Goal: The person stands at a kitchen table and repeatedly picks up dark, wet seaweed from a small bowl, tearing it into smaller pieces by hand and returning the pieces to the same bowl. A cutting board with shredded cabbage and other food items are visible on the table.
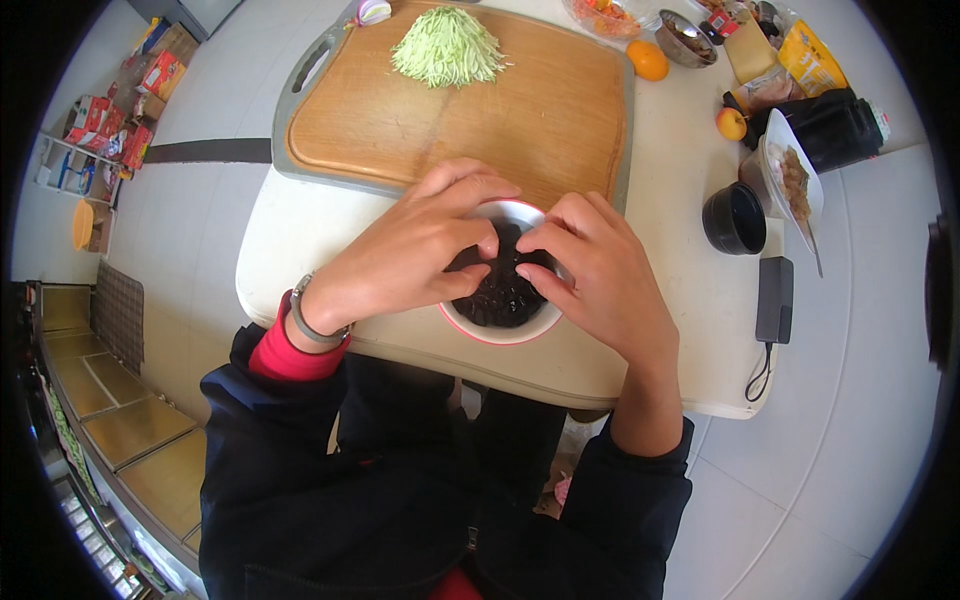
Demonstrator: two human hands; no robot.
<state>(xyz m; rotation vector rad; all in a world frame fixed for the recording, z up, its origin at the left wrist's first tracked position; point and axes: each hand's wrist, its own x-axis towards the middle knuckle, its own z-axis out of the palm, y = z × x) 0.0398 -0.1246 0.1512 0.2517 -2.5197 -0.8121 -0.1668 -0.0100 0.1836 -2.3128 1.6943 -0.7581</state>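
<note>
A white bowl with a red rim (504,334) stands near the table's front edge, holding dark, glossy pieces that look like soaked wood ear fungus (504,296) in liquid. My left hand (420,244) reaches over its left side, thumb and forefinger bent towards each other. Dark contents behind those fingertips hide whether they grip anything. From the right, my right hand (600,259) comes over the bowl, a dark, shiny bit showing between thumb and forefinger. Both sets of fingertips are close together but apart. Beyond the bowl lies a wooden cutting board (525,112) with grey edging.
Shredded green vegetable (448,49) is heaped on the board, near a cut onion (371,12). To the right are an orange (647,60), an apple (730,124), a black cup (735,218), a white dish of food (793,180) and a black power bank (774,300) with a cord.
</note>
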